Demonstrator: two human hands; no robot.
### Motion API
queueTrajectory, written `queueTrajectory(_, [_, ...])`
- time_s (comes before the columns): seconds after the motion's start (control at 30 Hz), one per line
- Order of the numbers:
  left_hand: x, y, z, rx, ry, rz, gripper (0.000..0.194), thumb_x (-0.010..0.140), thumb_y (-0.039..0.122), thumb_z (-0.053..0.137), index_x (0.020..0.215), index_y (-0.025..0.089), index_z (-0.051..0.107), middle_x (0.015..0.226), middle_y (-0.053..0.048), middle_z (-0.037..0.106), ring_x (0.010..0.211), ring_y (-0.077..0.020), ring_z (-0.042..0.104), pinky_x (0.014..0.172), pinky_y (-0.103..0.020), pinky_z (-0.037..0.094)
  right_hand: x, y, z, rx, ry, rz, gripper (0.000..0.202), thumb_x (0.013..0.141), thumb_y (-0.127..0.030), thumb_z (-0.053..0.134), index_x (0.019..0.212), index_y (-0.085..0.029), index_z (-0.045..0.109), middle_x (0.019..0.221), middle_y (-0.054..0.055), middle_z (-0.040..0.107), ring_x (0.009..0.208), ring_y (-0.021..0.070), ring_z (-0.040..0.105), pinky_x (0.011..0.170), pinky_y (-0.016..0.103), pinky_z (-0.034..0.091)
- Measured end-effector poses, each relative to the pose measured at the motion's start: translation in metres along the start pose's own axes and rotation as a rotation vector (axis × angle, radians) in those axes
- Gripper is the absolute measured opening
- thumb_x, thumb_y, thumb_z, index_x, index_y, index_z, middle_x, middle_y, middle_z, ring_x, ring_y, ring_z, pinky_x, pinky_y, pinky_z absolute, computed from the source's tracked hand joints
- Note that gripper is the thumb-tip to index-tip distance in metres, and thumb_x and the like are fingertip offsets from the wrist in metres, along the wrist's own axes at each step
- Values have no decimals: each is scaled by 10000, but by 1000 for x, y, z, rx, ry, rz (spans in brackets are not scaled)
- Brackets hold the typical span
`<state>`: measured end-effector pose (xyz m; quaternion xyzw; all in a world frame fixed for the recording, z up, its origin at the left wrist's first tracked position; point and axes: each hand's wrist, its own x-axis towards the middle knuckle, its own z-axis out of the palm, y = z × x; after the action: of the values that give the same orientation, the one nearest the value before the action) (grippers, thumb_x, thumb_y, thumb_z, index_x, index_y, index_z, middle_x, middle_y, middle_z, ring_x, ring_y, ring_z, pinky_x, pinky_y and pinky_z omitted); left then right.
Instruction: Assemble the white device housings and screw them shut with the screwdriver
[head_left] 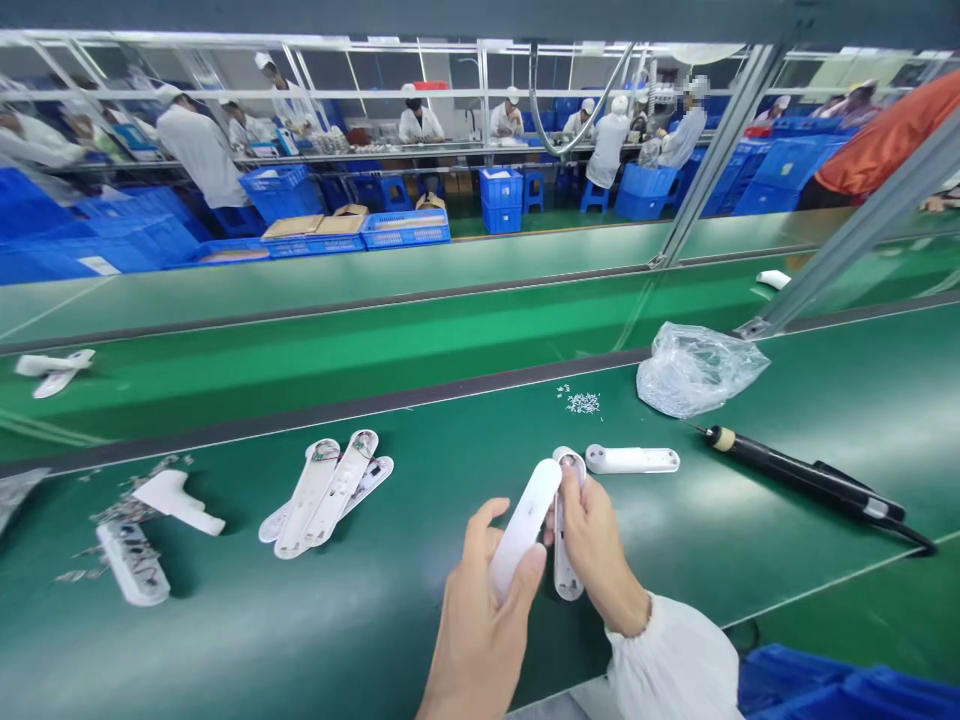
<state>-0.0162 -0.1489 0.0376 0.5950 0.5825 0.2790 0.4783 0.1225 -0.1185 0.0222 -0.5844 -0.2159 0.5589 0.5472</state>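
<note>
My left hand [487, 610] grips a long white plastic cover [527, 525] with rounded ends, held tilted, its smooth face up. Close beside it, my right hand [596, 535] has its thumb and fingers on the upper part of a white housing half [568, 575], whose hollow inside faces up. My fingers hide part of that housing. Just beyond my right hand a white strip-shaped part [634, 460] lies on the green bench. Several white housing halves [330, 495] with small circuit boards and wires lie stacked to the left.
A black electric screwdriver [810, 485] lies at right, near a clear plastic bag [697, 368] and a pile of small screws [583, 402]. At left are a white angled part [180, 500], a filled housing [135, 565] and scattered metal bits. Beyond a green conveyor [420, 330], people work among blue crates.
</note>
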Motion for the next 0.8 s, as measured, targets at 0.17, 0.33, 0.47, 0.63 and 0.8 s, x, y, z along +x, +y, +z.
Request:
queueTrajectory(0.17, [1,-16,5,226,175,276,370,1025,354,423,1335,280,610,1319,-74,657,1188,-252,641,924,-354,551,-8,6,1,71,-91,81,552,857,-732,517,764,-197,615,614,29,598,557,166,565,551,296,464])
queueTrajectory(0.33, [6,-22,1,263,212,306,377,1026,324,440,1355,270,616,1354,-57,650,1245,-240,620,990,-352,551,-16,-2,-4,227,-280,88,507,885,-638,575,1136,-214,695,1050,99,703,994,254,652,873,397,521])
queueTrajectory(0.47, [7,-15,-3,218,70,325,406,1028,302,436,1410,288,573,1411,-33,617,1302,-217,583,1069,-338,506,-16,-1,-9,64,-300,-31,485,896,-572,612,1215,-213,679,1128,93,694,1046,245,638,952,396,491])
queueTrajectory(0.63, [2,-9,-5,90,6,204,416,986,336,539,1399,321,586,1371,-31,646,1243,-263,631,1041,-400,534,-15,4,-12,-37,-274,-159,451,903,-532,622,1207,-206,690,1064,75,707,956,236,642,848,339,500])
queueTrajectory(0.8, [3,-12,-8,-48,-22,96,442,933,386,626,1371,330,610,1383,-28,632,1274,-303,603,966,-414,585,-18,1,-11,-51,-289,-156,482,877,-551,645,1216,-212,695,1005,66,719,888,232,654,831,338,503])
